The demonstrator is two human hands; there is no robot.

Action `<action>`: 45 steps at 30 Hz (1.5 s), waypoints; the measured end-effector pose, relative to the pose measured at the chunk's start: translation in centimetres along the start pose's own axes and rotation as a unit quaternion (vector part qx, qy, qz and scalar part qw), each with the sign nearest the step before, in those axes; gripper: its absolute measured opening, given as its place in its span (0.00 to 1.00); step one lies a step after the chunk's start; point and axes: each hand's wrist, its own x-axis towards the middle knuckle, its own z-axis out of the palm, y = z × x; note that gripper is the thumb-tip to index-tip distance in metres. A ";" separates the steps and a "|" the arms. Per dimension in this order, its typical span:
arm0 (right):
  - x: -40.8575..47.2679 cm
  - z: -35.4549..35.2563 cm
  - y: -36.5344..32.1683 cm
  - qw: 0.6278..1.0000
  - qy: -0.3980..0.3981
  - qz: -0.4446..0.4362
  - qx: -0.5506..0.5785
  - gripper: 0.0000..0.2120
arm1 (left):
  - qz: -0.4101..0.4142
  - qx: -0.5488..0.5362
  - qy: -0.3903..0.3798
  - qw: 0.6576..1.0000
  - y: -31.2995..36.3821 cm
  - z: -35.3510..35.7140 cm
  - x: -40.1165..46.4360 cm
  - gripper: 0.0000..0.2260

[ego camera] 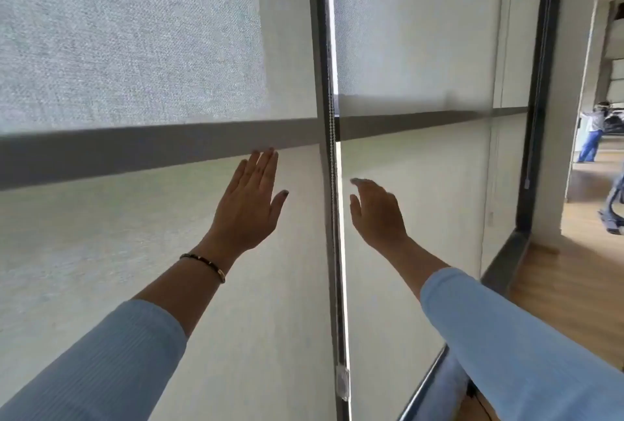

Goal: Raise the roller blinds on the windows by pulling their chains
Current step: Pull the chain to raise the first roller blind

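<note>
Two pale roller blinds hang lowered side by side: the left blind (135, 245) and the right blind (415, 170). Between them, along the dark window post, runs a beaded chain (332, 150) down to a white tensioner (342, 383). My left hand (250, 204) is open, fingers together, flat in front of the left blind just left of the chain. My right hand (378, 207) is open with fingers slightly curled, just right of the chain and not touching it. A second chain (530, 137) with a small weight hangs at the far right frame.
A dark horizontal window bar (135, 153) shows behind both blinds. Wooden floor (567, 292) lies to the right, with a doorway where another person (591, 133) stands far off. Part of a wheeled chair base (613, 214) sits at the right edge.
</note>
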 end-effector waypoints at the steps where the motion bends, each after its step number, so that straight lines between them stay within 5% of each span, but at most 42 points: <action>1: 0.8 0.6 0.4 0.998 -0.023 0.010 0.057 0.14 | 0.002 0.011 -0.002 1.000 0.3 0.5 0.5 0.29; 6: 3.9 3.2 0.9 0.953 -0.183 0.009 0.240 0.16 | -0.018 0.021 -0.008 1.000 1.9 1.7 2.9 0.27; 9: 4.4 4.6 1.7 0.945 -0.179 -0.020 0.273 0.14 | -0.034 0.011 -0.004 0.999 3.0 1.5 3.7 0.25; 13: 3.9 5.5 2.8 0.910 -0.177 0.002 0.375 0.10 | -0.117 -0.134 0.008 0.984 5.3 1.5 4.7 0.17; 17: 2.2 5.3 3.7 0.891 -0.237 -0.044 0.385 0.13 | -0.279 -0.373 -0.018 0.885 8.8 0.8 8.1 0.14; 22: 0.4 4.1 4.6 0.869 -0.250 -0.068 0.422 0.15 | -0.296 -0.524 0.004 0.798 12.6 -0.7 12.0 0.15; 24: 0.0 3.8 5.0 0.864 -0.252 -0.072 0.431 0.16 | -0.271 -0.475 0.058 0.836 13.4 -0.9 13.4 0.13; 27: -0.4 3.4 5.3 0.850 -0.274 -0.080 0.443 0.16 | -0.229 -0.249 0.151 0.929 13.9 -0.7 15.2 0.08; 29: -0.8 3.1 5.3 0.831 -0.299 -0.078 0.462 0.16 | -0.232 -0.196 0.181 0.935 14.3 -0.9 16.3 0.13; 33: -1.8 2.4 5.2 0.796 -0.349 -0.080 0.488 0.20 | -0.312 -0.368 0.222 0.848 15.7 -2.6 17.7 0.13; 37: -2.8 2.3 5.2 0.798 -0.371 -0.087 0.468 0.21 | -0.335 -0.538 0.184 0.752 16.3 -3.5 16.8 0.17; 45: -8.0 3.2 6.3 0.805 -0.438 -0.099 0.389 0.17 | -0.310 -0.588 0.109 0.739 16.8 -1.8 9.7 0.21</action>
